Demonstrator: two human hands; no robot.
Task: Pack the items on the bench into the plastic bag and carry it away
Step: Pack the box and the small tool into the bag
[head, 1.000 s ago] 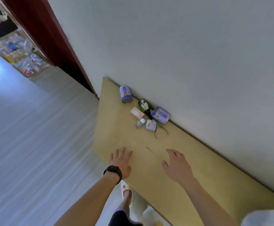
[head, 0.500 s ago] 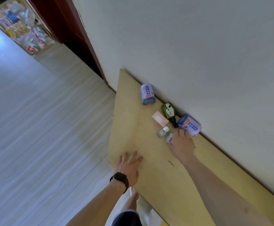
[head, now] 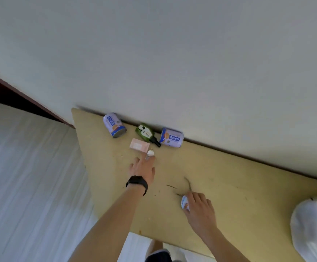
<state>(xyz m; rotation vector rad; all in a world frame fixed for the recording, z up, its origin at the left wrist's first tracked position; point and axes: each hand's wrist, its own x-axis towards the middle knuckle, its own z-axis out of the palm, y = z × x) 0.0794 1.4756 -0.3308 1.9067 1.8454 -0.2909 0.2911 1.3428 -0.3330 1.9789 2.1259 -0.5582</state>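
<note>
Hands worked on the bench [head: 220, 186].
Left hand [head: 142, 170] reached, fingers spread, touching a small white-capped bottle [head: 150, 154]; right hand [head: 197, 207] clenched a small white-blue packet [head: 184, 202].

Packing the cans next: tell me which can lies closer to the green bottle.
The right-hand can by the wall: the green bottle points its black neck at it, nearly touching. The other can lies apart, toward the bench's left end.
</note>
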